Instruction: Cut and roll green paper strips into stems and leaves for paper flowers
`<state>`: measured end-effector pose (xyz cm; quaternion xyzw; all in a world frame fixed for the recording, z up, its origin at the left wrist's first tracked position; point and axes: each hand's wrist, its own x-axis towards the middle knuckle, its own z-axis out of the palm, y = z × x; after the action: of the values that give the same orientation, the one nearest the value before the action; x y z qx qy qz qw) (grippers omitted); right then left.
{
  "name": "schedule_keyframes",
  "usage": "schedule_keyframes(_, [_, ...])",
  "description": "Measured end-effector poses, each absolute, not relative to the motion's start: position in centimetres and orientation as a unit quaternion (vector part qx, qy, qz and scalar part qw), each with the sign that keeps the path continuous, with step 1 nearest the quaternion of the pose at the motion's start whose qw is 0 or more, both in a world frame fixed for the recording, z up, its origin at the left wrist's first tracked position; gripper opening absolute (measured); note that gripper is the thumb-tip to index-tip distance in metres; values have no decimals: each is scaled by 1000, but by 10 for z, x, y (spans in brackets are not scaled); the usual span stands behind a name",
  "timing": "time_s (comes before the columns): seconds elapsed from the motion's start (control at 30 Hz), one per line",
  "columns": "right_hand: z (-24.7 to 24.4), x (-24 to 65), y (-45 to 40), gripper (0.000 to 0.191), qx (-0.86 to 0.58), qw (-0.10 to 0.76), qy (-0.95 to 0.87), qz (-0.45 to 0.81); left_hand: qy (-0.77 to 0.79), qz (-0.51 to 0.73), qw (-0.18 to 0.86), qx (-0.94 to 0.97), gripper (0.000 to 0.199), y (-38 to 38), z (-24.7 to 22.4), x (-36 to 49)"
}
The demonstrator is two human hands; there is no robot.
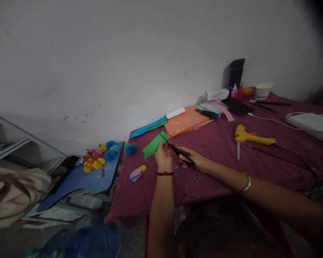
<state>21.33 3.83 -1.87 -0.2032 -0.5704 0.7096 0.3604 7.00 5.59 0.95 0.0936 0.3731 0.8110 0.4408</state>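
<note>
My left hand (163,154) grips a strip of green paper (152,146) near its right end, above the cloth-covered table. Black-handled scissors (174,147) are in my right hand (195,159), their blades lying at the paper's right end. Whether the blades are closed on the paper is hard to tell. To the left of my left hand lies a small stack of pink, blue and yellow paper pieces (136,173). Tiny paper scraps are scattered on the cloth below the scissors.
Behind my hands lie orange sheets (187,121) and blue paper (148,128). At right are a yellow glue gun (254,137), a phone (237,106) and a white cup (263,90). Colourful paper pumpkin shapes (99,163) sit on a blue board (97,182) at left.
</note>
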Motion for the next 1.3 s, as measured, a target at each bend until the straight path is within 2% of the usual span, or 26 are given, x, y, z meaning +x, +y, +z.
schedule_keyframes(0.4, [-17,212,34,62,-224,375,-538,721,341,816,464,54,12,53,17,72])
schedule_keyframes(0.7, [-17,210,32,71,-243,370,-554,705,353,820,449,42,14,48,25,77])
schedule_keyframes(1.3, [-23,207,34,64,-235,380,-545,710,350,817,458,27,16,49,25,77])
